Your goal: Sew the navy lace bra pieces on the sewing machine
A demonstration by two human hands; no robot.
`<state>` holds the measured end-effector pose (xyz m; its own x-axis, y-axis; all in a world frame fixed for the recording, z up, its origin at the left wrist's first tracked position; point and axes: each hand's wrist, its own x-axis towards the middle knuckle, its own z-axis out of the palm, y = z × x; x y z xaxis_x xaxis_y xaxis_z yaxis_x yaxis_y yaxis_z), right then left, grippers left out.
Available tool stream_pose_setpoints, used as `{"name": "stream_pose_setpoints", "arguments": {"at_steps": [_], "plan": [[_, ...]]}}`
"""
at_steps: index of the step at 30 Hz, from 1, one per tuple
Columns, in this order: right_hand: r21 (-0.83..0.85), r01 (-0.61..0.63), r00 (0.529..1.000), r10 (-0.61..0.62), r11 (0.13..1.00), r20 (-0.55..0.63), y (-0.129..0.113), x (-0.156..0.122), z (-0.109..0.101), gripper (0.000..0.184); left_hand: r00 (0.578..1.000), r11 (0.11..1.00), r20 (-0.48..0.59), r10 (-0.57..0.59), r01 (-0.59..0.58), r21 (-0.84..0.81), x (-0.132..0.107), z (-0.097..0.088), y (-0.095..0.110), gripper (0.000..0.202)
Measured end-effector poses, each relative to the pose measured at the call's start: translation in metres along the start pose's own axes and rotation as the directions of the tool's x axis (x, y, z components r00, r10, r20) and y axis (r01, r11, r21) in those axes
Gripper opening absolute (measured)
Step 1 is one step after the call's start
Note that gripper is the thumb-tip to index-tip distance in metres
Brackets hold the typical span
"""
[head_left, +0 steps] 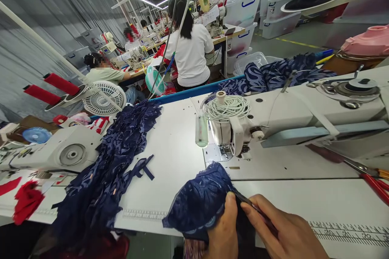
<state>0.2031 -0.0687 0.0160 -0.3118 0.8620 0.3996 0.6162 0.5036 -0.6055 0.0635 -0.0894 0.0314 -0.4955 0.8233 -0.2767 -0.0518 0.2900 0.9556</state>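
Note:
A navy lace bra cup point(197, 198) is held at the table's front edge, its curved side partly turned up. My left hand point(225, 222) grips its right side, with the thumb on top. My right hand point(282, 226) is closed around a slim dark pointed tool point(255, 206). Its tip meets the right edge of the cup by my left thumb; whether it is snips or tweezers cannot be made out. Just beyond the cup stands the sewing machine's needle head point(226, 133). To the left, a long heap of navy lace pieces point(118, 149) hangs over the front edge.
Red-handled scissors point(375, 184) lie at the right. A printed ruler point(349, 232) runs along the front edge. Another sewing machine point(60, 149) and red fabric point(28, 202) are at the left. Navy lace bundles point(267, 75) lie behind my machine. Other people sit farther back.

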Motion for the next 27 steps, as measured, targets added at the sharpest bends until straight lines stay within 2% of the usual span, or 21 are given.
{"name": "stream_pose_setpoints", "arguments": {"at_steps": [5,8,10,12,17,21,22,24,27], "plan": [[-0.067,0.055,0.997,-0.059,0.996,-0.049,0.001,-0.003,0.003,0.014,0.998,0.991,0.019,-0.064,0.066,-0.120,-0.007,0.005,-0.013,0.037],[0.051,-0.089,0.995,0.087,0.995,0.040,0.002,0.001,0.002,0.029,0.995,0.982,0.007,-0.096,0.096,-0.160,-0.012,0.008,-0.020,0.042],[0.127,-0.205,0.970,0.184,0.971,0.157,0.002,0.004,0.000,0.039,0.994,0.984,-0.005,-0.113,0.111,-0.140,-0.015,0.009,-0.023,0.042],[0.167,-0.275,0.941,0.230,0.947,0.247,0.003,0.007,-0.002,0.043,0.993,0.989,-0.002,-0.121,0.120,-0.091,-0.017,0.008,-0.027,0.043],[0.182,-0.306,0.925,0.248,0.934,0.287,0.008,0.007,-0.001,0.044,0.993,0.994,0.033,-0.113,0.113,-0.001,-0.016,0.004,-0.032,0.043],[0.220,-0.334,0.913,0.256,0.917,0.319,0.016,0.005,-0.003,0.045,0.997,0.996,-0.058,-0.047,0.042,-0.075,-0.002,0.004,-0.024,0.038],[0.227,-0.338,0.914,0.261,0.913,0.311,0.017,0.005,-0.005,0.042,0.997,0.995,-0.078,-0.028,0.021,-0.093,0.001,0.004,-0.020,0.039],[0.229,-0.301,0.943,0.254,0.926,0.216,0.018,0.007,-0.008,0.032,0.996,0.994,-0.086,-0.010,0.000,-0.112,0.006,0.004,-0.013,0.037],[0.213,-0.135,0.991,0.127,0.968,0.051,0.014,0.012,-0.012,0.025,0.999,0.994,-0.033,-0.014,0.011,-0.113,0.006,0.004,-0.005,0.031]]}}
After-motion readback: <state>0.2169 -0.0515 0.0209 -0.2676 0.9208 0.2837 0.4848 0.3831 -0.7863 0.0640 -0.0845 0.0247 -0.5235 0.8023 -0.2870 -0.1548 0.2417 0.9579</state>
